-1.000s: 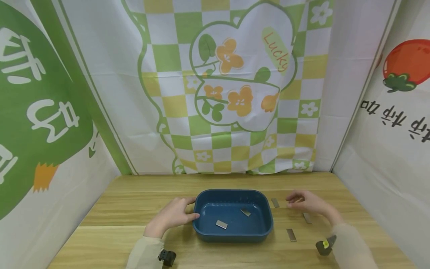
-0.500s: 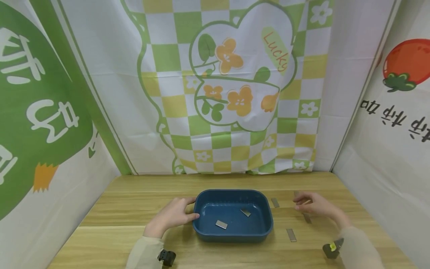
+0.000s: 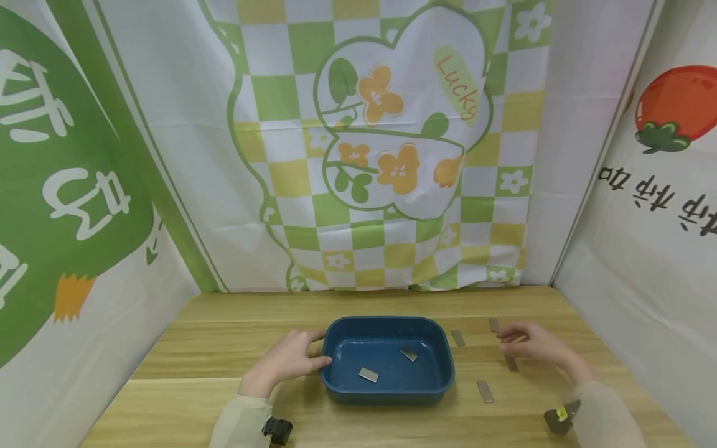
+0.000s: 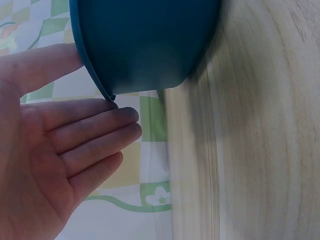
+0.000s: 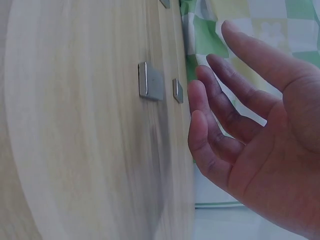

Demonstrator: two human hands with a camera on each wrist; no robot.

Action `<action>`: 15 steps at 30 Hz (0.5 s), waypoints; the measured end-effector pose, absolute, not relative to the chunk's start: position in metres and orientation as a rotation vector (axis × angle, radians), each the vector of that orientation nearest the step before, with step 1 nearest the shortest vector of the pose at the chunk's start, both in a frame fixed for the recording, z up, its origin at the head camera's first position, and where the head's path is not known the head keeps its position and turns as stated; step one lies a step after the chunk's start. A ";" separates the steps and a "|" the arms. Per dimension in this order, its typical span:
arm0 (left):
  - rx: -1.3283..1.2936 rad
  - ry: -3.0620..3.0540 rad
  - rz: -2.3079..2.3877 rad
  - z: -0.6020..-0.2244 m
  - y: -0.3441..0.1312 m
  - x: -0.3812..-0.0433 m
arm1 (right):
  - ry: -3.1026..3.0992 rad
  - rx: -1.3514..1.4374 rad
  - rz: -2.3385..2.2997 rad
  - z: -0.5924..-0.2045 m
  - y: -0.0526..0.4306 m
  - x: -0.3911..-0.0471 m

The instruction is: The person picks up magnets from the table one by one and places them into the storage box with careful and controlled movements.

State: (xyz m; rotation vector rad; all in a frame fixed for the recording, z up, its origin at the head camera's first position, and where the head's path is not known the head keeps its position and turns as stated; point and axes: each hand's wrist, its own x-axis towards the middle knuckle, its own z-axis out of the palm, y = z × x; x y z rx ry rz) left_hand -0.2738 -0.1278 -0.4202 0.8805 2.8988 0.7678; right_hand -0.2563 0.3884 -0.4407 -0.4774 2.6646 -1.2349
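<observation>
My left hand rests at the left end of a blue rectangular plastic box. In the left wrist view its thumb and straight fingers touch the rim of the box. Inside lie two small silver rectangular metal pieces, one piece near the front and another piece farther right. My right hand hovers right of the box, holding nothing, with loosely bent fingers. Close beside its fingertips lies a metal piece; another piece sits just below the hand. The right wrist view shows a metal piece beyond the fingers.
Two more metal pieces lie on the wooden table: one piece next to the box's right side, another piece nearer the front. A checked cloth hangs behind the table's back edge, with printed panels on both sides.
My right hand has shifted right, away from the box, uncovering the metal piece at the back. The left hand and the box have stayed in place.
</observation>
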 end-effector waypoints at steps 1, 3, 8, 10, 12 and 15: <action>0.880 2.897 0.769 -0.420 -0.128 -0.274 | 2.666 -0.469 -1.234 -0.441 0.389 -0.256; 0.880 2.896 0.769 -0.421 -0.128 -0.274 | 2.663 -0.451 -1.234 -0.440 0.390 -0.254; 0.880 2.903 0.768 -0.422 -0.128 -0.274 | 2.635 -0.360 -1.258 -0.439 0.392 -0.249; 0.878 2.902 0.768 -0.423 -0.128 -0.275 | 2.624 -0.337 -1.267 -0.439 0.393 -0.247; 0.875 2.902 0.765 -0.423 -0.128 -0.275 | 2.625 -0.313 -1.263 -0.440 0.395 -0.246; 0.874 2.901 0.765 -0.423 -0.128 -0.275 | 2.628 -0.308 -1.253 -0.442 0.398 -0.245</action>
